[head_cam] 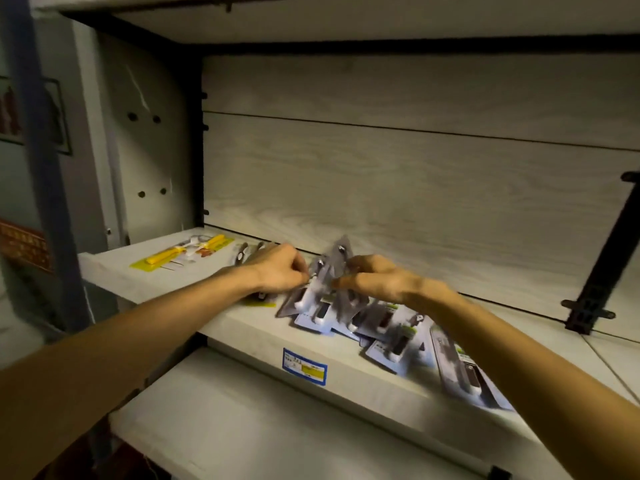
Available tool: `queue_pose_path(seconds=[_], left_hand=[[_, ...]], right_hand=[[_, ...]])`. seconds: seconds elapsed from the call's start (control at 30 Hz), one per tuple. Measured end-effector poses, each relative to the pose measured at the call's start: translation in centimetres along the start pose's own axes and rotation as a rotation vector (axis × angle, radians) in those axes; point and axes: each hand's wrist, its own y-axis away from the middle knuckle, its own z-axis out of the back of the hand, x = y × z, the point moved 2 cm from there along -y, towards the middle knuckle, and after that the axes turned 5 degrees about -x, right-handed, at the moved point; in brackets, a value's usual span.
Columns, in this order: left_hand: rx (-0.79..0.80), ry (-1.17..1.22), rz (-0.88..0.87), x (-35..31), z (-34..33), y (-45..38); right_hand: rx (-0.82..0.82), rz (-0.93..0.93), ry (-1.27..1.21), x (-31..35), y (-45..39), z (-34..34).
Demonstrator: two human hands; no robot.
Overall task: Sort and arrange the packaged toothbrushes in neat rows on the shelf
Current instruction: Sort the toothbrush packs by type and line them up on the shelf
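— What's she got there on the shelf (242, 336)?

— Both hands are on a couple of grey toothbrush packs (327, 271), tilted up off the board near the middle of the front edge. The left hand (277, 268) has its fingers curled onto the packs' left side; the right hand (372, 277) pinches them from the right.

— And the others?

— A loose heap of packs (398, 334) lies overlapping along the front edge, running toward the right. A yellow pack (183, 254) lies flat by the left back corner. There's a blue price label (304, 367) on the shelf's front lip.
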Motion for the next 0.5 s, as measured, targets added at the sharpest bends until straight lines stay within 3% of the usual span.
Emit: queue_pose_path(seconds=[0.23, 0.37, 0.43, 0.5], left_hand=[[-0.015, 0.023, -0.064, 0.8, -1.7, -2.0], [-0.042, -0.019, -0.161, 0.2, -2.4, -1.8], [-0.001, -0.037, -0.202, -0.3, -2.8, -1.5], [0.049, -0.079, -0.199, -0.9, -3.1, -1.0]], right_hand=[[-0.056, -0.051, 0.067, -1.3, 0.2, -1.5], [-0.232, -0.042, 0.323, -2.7, 2.0, -1.6], [-0.197, -0.088, 0.478, -3.6, 2.9, -2.1], [-0.196, -0.146, 0.485, -4.3, 3.8, -2.6]])
